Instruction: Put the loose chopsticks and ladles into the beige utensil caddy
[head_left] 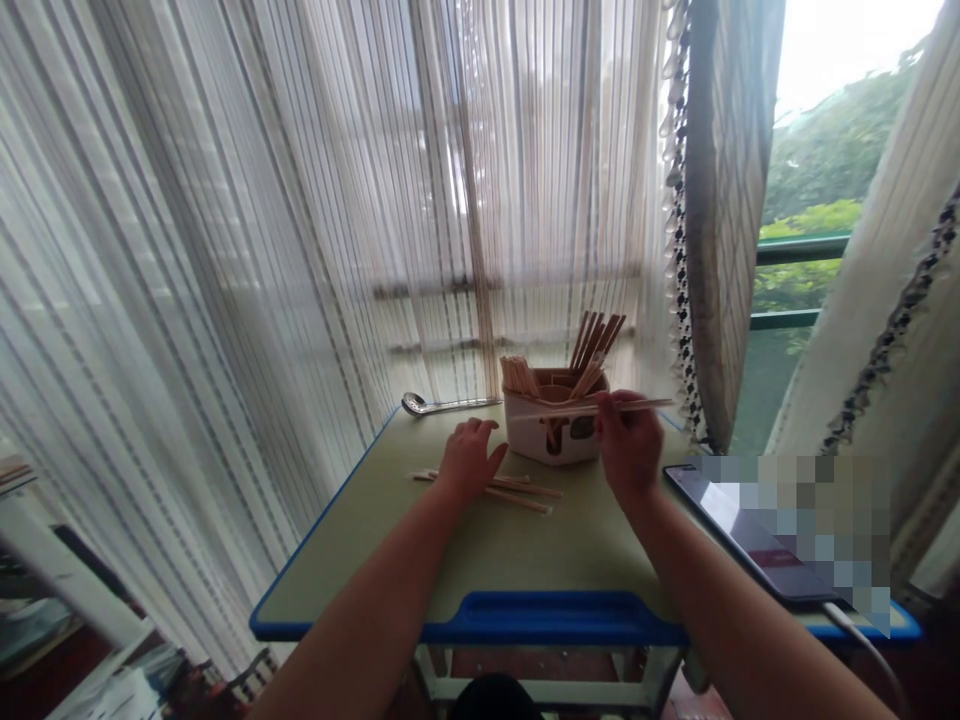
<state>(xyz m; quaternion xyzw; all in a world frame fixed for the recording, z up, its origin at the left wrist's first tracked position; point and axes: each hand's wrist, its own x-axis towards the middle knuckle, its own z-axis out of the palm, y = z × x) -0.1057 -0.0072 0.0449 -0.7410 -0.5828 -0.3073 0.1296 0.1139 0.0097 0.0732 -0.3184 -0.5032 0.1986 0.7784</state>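
My right hand (631, 450) is closed on light wooden chopsticks (654, 403), held level across the front of a utensil holder (525, 436). The holder is white outside and brown inside. Dark chopsticks (579, 340) lean out of its right side, and a tight bunch of pale sticks (517, 375) stands at its left. Over the desk, just left of the holder, my left hand (469, 455) is open, its thumb apart from the fingers. Several loose chopsticks (529, 497) lie crossed beneath and beside it; whether the hand touches them I cannot tell.
A metal slotted ladle (415, 404) lies along the back edge of the blue-rimmed desk (360, 560). On the right is a phone (739, 530) with a white cable (851, 628). Sheer curtains (337, 200) hang close behind the desk.
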